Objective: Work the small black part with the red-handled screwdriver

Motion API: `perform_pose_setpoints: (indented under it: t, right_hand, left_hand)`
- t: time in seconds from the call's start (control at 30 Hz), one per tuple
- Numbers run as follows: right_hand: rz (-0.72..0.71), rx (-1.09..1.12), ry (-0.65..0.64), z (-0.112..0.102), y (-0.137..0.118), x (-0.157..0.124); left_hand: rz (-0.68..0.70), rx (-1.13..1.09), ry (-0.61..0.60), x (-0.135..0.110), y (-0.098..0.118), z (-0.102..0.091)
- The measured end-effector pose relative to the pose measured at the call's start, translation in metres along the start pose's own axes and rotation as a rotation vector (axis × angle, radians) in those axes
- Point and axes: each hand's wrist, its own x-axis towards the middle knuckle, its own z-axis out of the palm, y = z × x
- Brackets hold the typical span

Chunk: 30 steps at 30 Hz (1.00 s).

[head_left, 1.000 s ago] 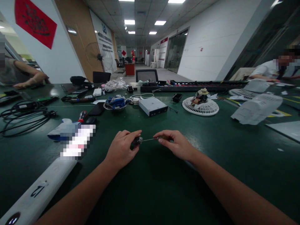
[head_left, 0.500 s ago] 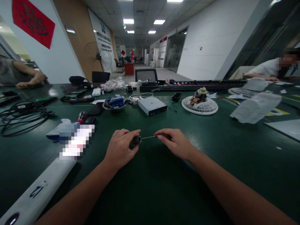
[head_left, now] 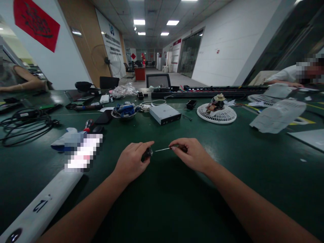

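My left hand (head_left: 132, 158) is closed around a small dark round part with a shiny rim (head_left: 149, 153); most of it is hidden by the fingers, so its kind cannot be made out. A thin-shafted screwdriver (head_left: 163, 149) lies in the fingers of my right hand (head_left: 191, 153), its handle mostly covered by the palm. The shaft points left at the part, and its tip stands slightly apart from the rim. Both hands are just above the green table (head_left: 162, 199).
Beyond the hands stand a disc drive (head_left: 165, 114), a metal bowl with blue things (head_left: 124, 116) and a white fan grille (head_left: 216, 114). At left lie coiled black cables (head_left: 27, 123), a red-handled screwdriver (head_left: 88, 125) and a long white bar (head_left: 43, 206). Other people sit at both sides.
The screwdriver's tip has drawn back to the right, from the part's rim to slightly apart from it. More of the handle shows in my right hand.
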Motion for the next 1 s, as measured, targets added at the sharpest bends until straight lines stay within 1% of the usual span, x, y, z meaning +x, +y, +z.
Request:
perform_pose_setpoints:
  t: [0.1, 0.23, 0.33, 0.43, 0.53, 0.7, 0.8, 0.87, 1.0]
  right_hand:
    - [-0.002, 0.078, -0.049, -0.002, 0.001, -0.001]
    - [0.033, 0.145, -0.053, 0.000, 0.002, 0.000]
    - [0.055, 0.084, -0.026, 0.001, 0.003, 0.001]
    - [0.045, -0.014, 0.005, 0.000, 0.002, 0.000]
    - [0.057, -0.053, 0.030, -0.002, 0.001, 0.000]
    - [0.189, -0.118, 0.100, -0.001, 0.005, 0.002]
    - [0.294, -0.081, 0.115, 0.000, 0.008, 0.004]
    - [0.331, -0.021, 0.100, 0.003, 0.009, 0.005]
    - [0.287, 0.026, 0.022, 0.016, 0.010, 0.006]
  left_hand:
    - [0.035, -0.009, 0.007, 0.001, 0.000, -0.001]
    - [0.067, -0.026, -0.007, 0.002, 0.000, -0.001]
    - [0.079, -0.030, -0.016, 0.002, 0.000, -0.001]
    - [0.081, -0.028, -0.019, 0.002, 0.000, -0.001]
    - [0.073, -0.022, -0.006, 0.001, -0.001, -0.001]
    - [0.031, 0.007, 0.026, 0.000, -0.003, 0.000]
    - [0.005, 0.019, 0.060, 0.000, -0.005, 0.001]
    - [-0.010, 0.023, 0.074, 0.001, -0.005, 0.001]
    - [-0.037, 0.023, 0.060, 0.001, -0.003, 0.001]
